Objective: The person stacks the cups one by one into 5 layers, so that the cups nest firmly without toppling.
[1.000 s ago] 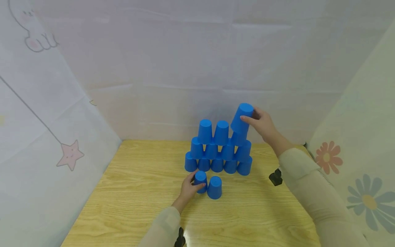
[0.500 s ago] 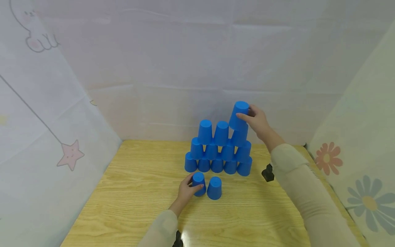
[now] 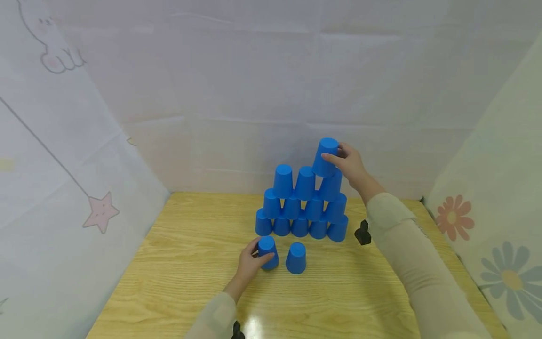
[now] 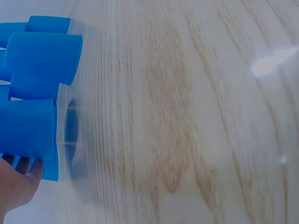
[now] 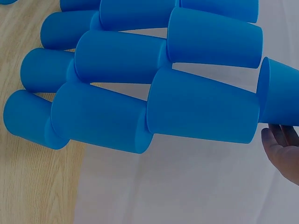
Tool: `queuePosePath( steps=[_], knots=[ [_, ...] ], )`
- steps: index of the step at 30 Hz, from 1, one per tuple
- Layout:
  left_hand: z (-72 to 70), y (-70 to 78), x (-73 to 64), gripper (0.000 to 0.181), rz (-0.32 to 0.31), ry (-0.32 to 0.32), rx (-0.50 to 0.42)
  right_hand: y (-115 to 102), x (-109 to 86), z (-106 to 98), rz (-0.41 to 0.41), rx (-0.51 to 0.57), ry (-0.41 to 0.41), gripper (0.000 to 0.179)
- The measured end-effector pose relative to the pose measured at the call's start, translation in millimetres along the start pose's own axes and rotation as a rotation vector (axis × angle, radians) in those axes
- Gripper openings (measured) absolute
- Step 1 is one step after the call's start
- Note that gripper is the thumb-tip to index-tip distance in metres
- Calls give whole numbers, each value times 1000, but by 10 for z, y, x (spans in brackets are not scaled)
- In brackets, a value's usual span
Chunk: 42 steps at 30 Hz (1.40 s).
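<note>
My right hand [image 3: 349, 162] grips an upside-down blue cup [image 3: 326, 157] by its side, at the top right of a blue cup stack [image 3: 292, 207]. In the right wrist view this held cup [image 5: 282, 93] has its rim at the end of the top row's right cup [image 5: 203, 107]; whether it rests there I cannot tell. Three upturned cups form that top row, over two longer rows. My left hand [image 3: 250, 259] holds another upturned blue cup [image 3: 268, 254] in front of the stack, thumb on its near side. Right of it stands a separate blue cup [image 3: 296, 259].
The stack stands toward the back of a wooden table [image 3: 190, 263]. A white cloth backdrop [image 3: 254, 70] hangs behind it, with patterned cloth at both sides. Black devices [image 3: 362, 233] sit at the wrists.
My right hand has carried its cup left, inward over the top row's right cup. The left hand has shifted its cup left, widening the gap to the separate cup.
</note>
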<state>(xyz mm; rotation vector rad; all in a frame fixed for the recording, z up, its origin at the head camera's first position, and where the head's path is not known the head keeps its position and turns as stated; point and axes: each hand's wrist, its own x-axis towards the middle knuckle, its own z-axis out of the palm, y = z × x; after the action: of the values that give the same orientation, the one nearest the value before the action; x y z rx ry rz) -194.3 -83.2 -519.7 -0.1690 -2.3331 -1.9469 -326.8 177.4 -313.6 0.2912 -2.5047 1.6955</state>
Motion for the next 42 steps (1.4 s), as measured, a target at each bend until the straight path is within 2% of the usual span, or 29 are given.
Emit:
queuePosePath(
  steps=[5,12,14,20,22,25,29,36,42],
  knots=[
    [-45,43,-15,49,10,-1,-15,2,9,3,7,-12,1,68],
    [-55,-59,77,52,22,-40,-29,44,21,-5,16,-29,-7,68],
    [-58,-49,99,51,31,-57,-37,61,28,-8,16,-24,-12,68],
    [-70,66,111,48,147,-91,-10,72,30,2,13,-15,-16,69],
    [-73,97,117,47,168,-101,-1,74,25,2,8,-14,-22,69],
    [-78,142,137,48,133,-113,-6,77,16,1,7,-17,-34,70],
    [-96,246,159,52,59,-134,-30,75,-1,-6,3,-16,-44,71],
    [-132,634,130,50,79,-161,0,85,-49,-39,-10,-17,-46,74],
    [-138,781,177,48,95,-167,43,118,-115,-84,-10,-26,-36,72]
  ],
)
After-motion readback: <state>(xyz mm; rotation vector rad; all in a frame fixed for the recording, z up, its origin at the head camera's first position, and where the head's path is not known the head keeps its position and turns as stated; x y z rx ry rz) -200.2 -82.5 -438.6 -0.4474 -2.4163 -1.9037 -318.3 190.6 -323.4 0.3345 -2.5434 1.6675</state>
